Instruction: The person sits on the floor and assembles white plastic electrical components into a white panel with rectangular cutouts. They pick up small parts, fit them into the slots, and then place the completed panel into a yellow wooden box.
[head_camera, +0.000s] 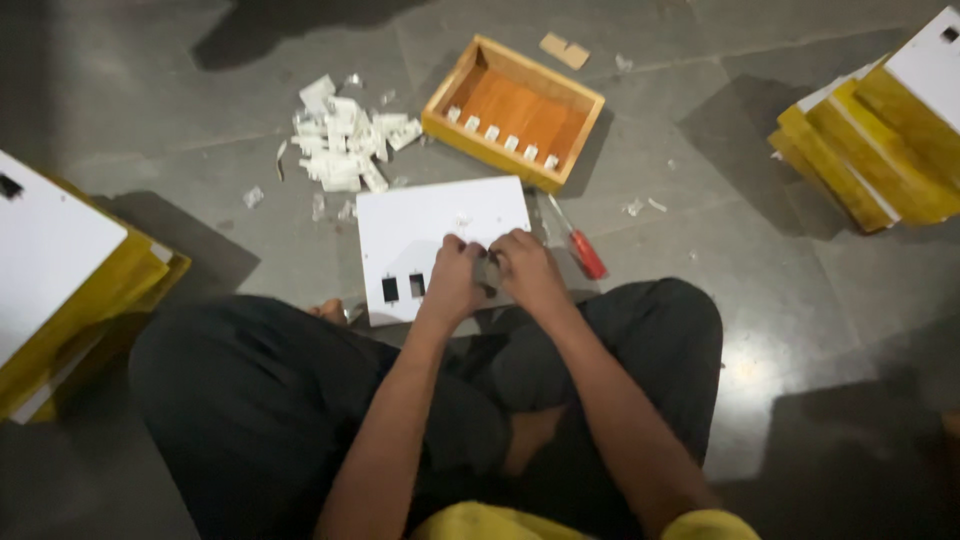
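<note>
**Hands on white panel, fitting work partway**

Person seated cross-legged on grey tile floor (760, 300), white panel (420, 225) lying flat just ahead of the knees. All places below are told from that panel.

- Left hand (455, 280) and right hand (528, 268) rest on the panel's near edge, close together, fingers curled over a small dark part (487, 272) between them. Both look pinched on it, though the grip itself is hidden under the knuckles — cannot tell for certain.
- Two rectangular cut-outs (403, 288) show in the panel's near-left corner, just left of the left hand. Both appear unfilled.
- Red-handled screwdriver (578, 245) lies on the floor just right of the panel, untouched.
- Wooden box (513, 110), yellow-edged, sits beyond the panel's far-right corner, open side up, a row of small white pieces along its inner wall.
- Heap of white plastic pieces (345, 135) lies beyond the far-left corner.
- Stacks of finished-looking yellow-and-white boxes stand well apart on both sides: left stack (60, 270), right stack (880, 140).

Judgement: this panel is early to midway — openings not yet filled, box not yet covered.
</note>
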